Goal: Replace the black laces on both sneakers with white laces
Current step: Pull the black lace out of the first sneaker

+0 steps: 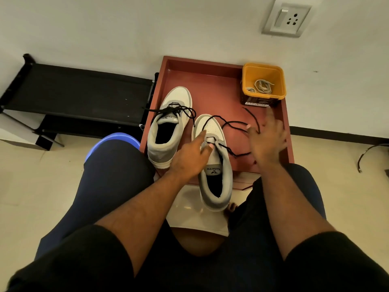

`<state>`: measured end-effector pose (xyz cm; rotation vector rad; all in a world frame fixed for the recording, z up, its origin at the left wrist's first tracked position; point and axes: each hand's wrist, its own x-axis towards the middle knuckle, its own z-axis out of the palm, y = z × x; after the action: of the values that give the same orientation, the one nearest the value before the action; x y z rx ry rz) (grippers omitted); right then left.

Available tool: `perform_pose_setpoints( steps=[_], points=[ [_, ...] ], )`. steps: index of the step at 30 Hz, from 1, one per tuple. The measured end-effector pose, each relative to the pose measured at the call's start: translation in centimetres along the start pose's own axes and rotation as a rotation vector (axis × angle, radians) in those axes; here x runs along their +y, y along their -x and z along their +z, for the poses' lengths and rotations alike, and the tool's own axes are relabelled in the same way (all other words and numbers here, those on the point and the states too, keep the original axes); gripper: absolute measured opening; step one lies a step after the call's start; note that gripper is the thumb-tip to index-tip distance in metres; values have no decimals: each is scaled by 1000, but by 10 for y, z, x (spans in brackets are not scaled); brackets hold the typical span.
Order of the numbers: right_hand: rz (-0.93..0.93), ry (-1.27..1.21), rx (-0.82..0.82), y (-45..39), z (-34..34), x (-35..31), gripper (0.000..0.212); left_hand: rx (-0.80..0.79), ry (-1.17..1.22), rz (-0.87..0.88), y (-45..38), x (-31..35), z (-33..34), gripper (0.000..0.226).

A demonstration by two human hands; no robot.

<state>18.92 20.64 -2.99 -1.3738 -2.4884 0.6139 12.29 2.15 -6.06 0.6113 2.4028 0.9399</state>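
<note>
I am looking down from the head camera at a red-brown tray [210, 81] lying on the floor against a pale wall, at about twelve o'clock from the knees. A black shelf rack [80, 91] is standing at ten o'clock of the tray, and a wall socket [287, 18] is sitting high at one o'clock.

Two white and grey sneakers are resting on the tray. The far sneaker [168, 131] is lying at nine o'clock of the tray's middle, with its black lace [176, 109] loosened but threaded. The near sneaker [214, 165] is lying at six o'clock, its heel hanging over the tray's near edge. Its black lace [233, 123] is trailing loose across the tray toward three o'clock.

A yellow tub [263, 83] is sitting in the tray's one o'clock corner, holding the white laces [263, 86].

The left hand [189, 157] is gripping the near sneaker's tongue area, fingers curled over the eyelets. The right hand [267, 138] is hovering at three o'clock, blurred, fingers spread; I cannot tell whether it is touching the lace.
</note>
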Motion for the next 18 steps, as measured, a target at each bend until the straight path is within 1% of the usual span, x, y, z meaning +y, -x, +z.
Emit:
perform_pose_setpoints(
  steps=[1,2,3,5,6,8,10,13,18],
  points=[
    [-112,53,-55,8,1,-5,56,38,144,-41,-3,-2,2,55],
    [-229,26,-127,15,2,-10,49,76,246,-68,-6,-4,3,54],
    [-307,-42,-229,23,5,-14,45,115,299,-75,-9,-5,3,48],
    [-345,-116,-453,37,11,-20,49,158,322,-94,-12,-6,1,29],
    [-353,-78,-519,42,13,-21,52,172,317,-110,-14,-6,1,25],
    [-380,0,-513,45,15,-22,49,199,305,-137,-21,-8,2,26],
    [-364,-26,-474,45,12,-23,42,231,290,-178,-29,-9,2,30],
    [-365,-18,-457,44,9,-24,33,255,231,-210,-41,-4,1,33],
    [-403,44,-437,43,11,-24,27,242,97,-111,-51,13,0,13]
  ],
)
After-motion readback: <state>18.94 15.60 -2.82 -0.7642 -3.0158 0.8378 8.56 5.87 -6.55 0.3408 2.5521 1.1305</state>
